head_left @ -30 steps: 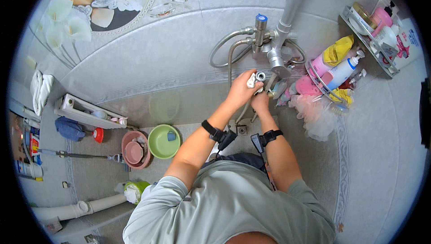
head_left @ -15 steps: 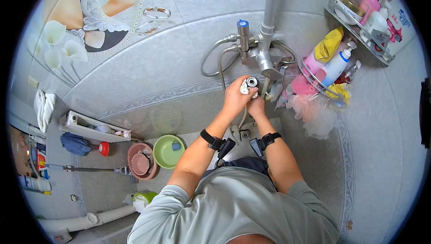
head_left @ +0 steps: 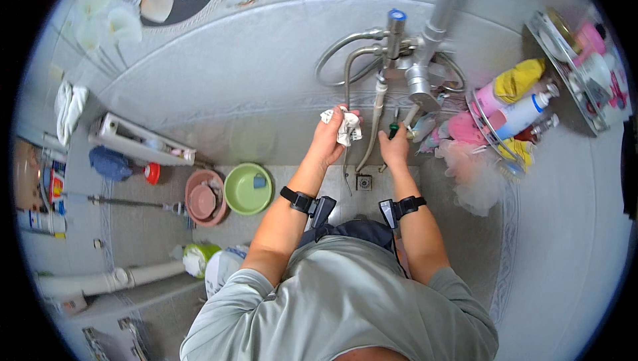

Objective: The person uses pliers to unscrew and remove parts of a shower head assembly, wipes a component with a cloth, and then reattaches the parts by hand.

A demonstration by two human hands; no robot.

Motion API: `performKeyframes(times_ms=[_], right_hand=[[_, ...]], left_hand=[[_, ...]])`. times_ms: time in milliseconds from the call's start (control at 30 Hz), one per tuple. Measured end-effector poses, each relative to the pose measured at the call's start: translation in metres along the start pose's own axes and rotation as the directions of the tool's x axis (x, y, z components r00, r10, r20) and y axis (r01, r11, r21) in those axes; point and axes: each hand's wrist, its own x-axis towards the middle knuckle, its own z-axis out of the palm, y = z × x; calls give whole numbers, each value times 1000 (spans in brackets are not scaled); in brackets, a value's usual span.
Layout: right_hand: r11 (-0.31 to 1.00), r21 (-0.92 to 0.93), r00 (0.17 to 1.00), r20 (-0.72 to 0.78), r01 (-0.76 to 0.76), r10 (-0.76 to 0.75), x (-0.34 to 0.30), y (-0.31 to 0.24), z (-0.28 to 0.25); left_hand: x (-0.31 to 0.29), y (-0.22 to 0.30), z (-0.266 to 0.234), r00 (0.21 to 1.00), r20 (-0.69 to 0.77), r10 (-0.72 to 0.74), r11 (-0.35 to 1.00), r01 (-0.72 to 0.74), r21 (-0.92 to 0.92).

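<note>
My left hand (head_left: 324, 140) is closed round a crumpled white cloth with dark marks (head_left: 347, 128), near the wall below the mixer tap. Whether anything else is inside the cloth is hidden. In my right hand (head_left: 397, 150) is a slim tool with a dark green handle (head_left: 394, 128), which looks like a screwdriver, its thin end pointing up. A pale flexible hose (head_left: 376, 108) hangs down between my two hands, apart from both. Above them is the chrome mixer tap (head_left: 417, 72), with a blue-capped valve (head_left: 396, 32) and braided metal hoses (head_left: 334, 52).
A wire corner rack (head_left: 488, 128) with bottles and a pink mesh sponge (head_left: 472, 172) hangs to the right. A higher shelf (head_left: 565, 69) holds more bottles. Green (head_left: 248, 189) and pink (head_left: 201, 195) basins stand on the floor at left, near a floor drain (head_left: 363, 182).
My hands have separated. The left, with the cloth, moved left off the round metal fitting; the right now shows the green-handled tool. The pale hose hangs in view, and my view has shifted.
</note>
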Motion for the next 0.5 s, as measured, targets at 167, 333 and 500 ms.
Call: performKeyframes(times_ms=[167, 333, 500], right_hand=[[998, -46, 999, 33, 30, -29, -7, 24, 1], [997, 66, 976, 216, -32, 16, -4, 101, 25], [960, 53, 844, 491, -276, 215, -71, 68, 41]], left_hand=[[-30, 3, -41, 997, -77, -29, 984, 15, -175], [-79, -13, -114, 939, -342, 47, 980, -110, -165], [-171, -14, -200, 831, -544, -118, 898, -145, -416]])
